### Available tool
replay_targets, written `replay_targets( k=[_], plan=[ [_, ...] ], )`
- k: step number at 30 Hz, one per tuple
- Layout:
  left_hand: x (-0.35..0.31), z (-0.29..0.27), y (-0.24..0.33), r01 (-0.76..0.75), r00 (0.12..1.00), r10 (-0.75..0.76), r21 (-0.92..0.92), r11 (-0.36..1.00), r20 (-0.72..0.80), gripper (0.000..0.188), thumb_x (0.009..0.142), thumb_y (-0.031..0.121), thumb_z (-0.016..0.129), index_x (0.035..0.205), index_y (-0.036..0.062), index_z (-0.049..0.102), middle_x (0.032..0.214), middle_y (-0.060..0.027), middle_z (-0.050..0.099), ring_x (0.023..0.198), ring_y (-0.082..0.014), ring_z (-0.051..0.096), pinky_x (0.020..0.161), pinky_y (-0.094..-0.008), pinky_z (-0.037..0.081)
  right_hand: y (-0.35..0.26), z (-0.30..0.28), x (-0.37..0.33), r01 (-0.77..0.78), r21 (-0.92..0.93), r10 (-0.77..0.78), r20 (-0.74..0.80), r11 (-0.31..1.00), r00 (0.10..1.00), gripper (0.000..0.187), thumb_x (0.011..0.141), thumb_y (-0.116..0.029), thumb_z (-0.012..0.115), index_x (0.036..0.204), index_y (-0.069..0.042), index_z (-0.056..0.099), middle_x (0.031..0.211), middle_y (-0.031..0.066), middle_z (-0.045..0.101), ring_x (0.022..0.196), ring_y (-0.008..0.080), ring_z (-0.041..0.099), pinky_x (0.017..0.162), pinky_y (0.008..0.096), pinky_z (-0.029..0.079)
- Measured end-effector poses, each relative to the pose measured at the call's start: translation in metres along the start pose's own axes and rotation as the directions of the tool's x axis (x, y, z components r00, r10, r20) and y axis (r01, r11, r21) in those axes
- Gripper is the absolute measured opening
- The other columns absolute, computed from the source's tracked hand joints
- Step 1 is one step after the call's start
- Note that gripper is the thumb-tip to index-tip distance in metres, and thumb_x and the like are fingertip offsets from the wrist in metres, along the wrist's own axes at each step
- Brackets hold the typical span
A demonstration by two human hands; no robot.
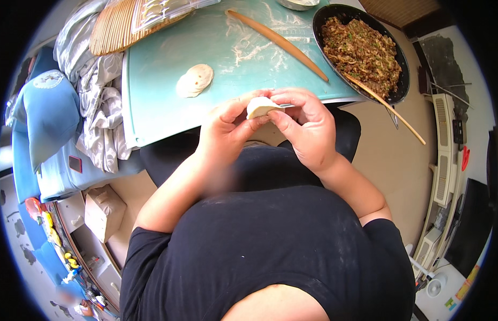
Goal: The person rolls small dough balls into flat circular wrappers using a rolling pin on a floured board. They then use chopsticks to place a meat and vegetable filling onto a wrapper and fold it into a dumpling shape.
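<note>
Between my two hands, above the near edge of the green mat (163, 117), is a pale dumpling (262, 107) folded over into a half-round. My left hand (225, 125) pinches its left side with thumb and fingers. On its other side my right hand (308, 125) grips the edge, the thumb pressed to the front. Whatever lies inside the fold is hidden. A small overlapping pile of round dough wrappers (195, 81) lies on the mat beyond my left hand. Farther off at the right stands a black pan (404, 80) heaped with minced filling (361, 53).
A tapered wooden rolling pin (278, 45) lies slantwise on the floury mat. A wooden stick (388, 109) leans out over the pan's near rim. At the far left are a slatted bamboo tray (109, 32) with a clear plastic tray (158, 13) and a bunched grey cloth (101, 101). Part of a bowl (297, 4) shows at the back.
</note>
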State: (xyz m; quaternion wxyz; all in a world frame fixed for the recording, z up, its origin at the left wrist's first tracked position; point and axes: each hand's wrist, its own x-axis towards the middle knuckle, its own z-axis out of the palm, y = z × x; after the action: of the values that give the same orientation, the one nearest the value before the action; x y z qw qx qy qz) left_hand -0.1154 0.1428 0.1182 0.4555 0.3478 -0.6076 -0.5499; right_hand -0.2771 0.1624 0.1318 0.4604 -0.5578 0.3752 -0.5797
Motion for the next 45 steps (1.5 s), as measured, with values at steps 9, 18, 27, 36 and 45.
replay_targets(
  k=[9, 18, 27, 36, 45],
  plan=[
    [-0.006, -0.009, 0.017, 0.157, 0.981, -0.135, -0.161, 0.974, 0.136, 0.033, 0.088, 0.009, 0.063, 0.118, -0.0020, 0.057, 0.097, -0.0047, 0.065, 0.088, -0.0088, 0.059, 0.079, -0.0258, 0.049, -0.027, -0.027, 0.038, 0.545, -0.618, -0.208, 0.533, 0.567, 0.820, 0.020, 0.083, -0.021, 0.061, 0.074, -0.007, 0.050, 0.068, 0.0086, 0.054, 0.059, 0.0288, 0.055, 0.051, 0.0376, 0.043],
    [-0.007, -0.019, 0.020, 0.120, 0.982, -0.103, -0.106, 0.987, 0.157, 0.033, 0.095, 0.016, 0.053, 0.122, -0.0016, 0.055, 0.104, -0.0050, 0.064, 0.095, -0.0100, 0.057, 0.086, -0.0258, 0.045, -0.020, -0.014, 0.034, 0.415, -0.520, -0.100, 0.528, 0.747, 0.843, 0.023, 0.085, -0.019, 0.060, 0.070, -0.006, 0.050, 0.064, 0.0122, 0.053, 0.058, 0.0323, 0.053, 0.052, 0.0387, 0.042],
    [-0.010, -0.024, 0.026, 0.307, 0.941, -0.246, -0.277, 0.910, 0.232, 0.036, 0.097, 0.022, 0.050, 0.124, -0.0002, 0.055, 0.105, -0.0050, 0.063, 0.094, -0.0096, 0.056, 0.085, -0.0251, 0.045, -0.028, -0.010, 0.044, 0.170, -0.510, 0.144, 0.520, 0.843, 0.842, 0.030, 0.091, -0.021, 0.053, 0.068, -0.002, 0.052, 0.063, 0.0150, 0.052, 0.057, 0.0333, 0.050, 0.054, 0.0374, 0.041],
    [-0.007, -0.031, 0.035, 0.468, 0.863, -0.396, -0.205, 0.860, 0.313, 0.036, 0.095, 0.032, 0.051, 0.112, 0.0020, 0.062, 0.086, -0.0021, 0.063, 0.069, -0.0079, 0.054, 0.063, -0.0220, 0.046, -0.034, -0.017, 0.063, 0.160, -0.529, 0.267, 0.639, 0.833, 0.722, 0.026, 0.090, -0.023, 0.054, 0.073, -0.004, 0.055, 0.063, 0.0145, 0.051, 0.058, 0.0331, 0.051, 0.055, 0.0370, 0.041],
    [-0.009, -0.037, 0.030, 0.499, 0.852, -0.425, -0.228, 0.836, 0.305, 0.035, 0.094, 0.031, 0.053, 0.109, 0.0009, 0.063, 0.081, -0.0024, 0.063, 0.068, -0.0081, 0.056, 0.062, -0.0210, 0.046, -0.027, -0.007, 0.064, 0.179, -0.497, 0.225, 0.646, 0.849, 0.729, 0.031, 0.091, -0.026, 0.054, 0.070, -0.003, 0.052, 0.061, 0.0124, 0.049, 0.055, 0.0259, 0.047, 0.053, 0.0337, 0.039]
  ],
)
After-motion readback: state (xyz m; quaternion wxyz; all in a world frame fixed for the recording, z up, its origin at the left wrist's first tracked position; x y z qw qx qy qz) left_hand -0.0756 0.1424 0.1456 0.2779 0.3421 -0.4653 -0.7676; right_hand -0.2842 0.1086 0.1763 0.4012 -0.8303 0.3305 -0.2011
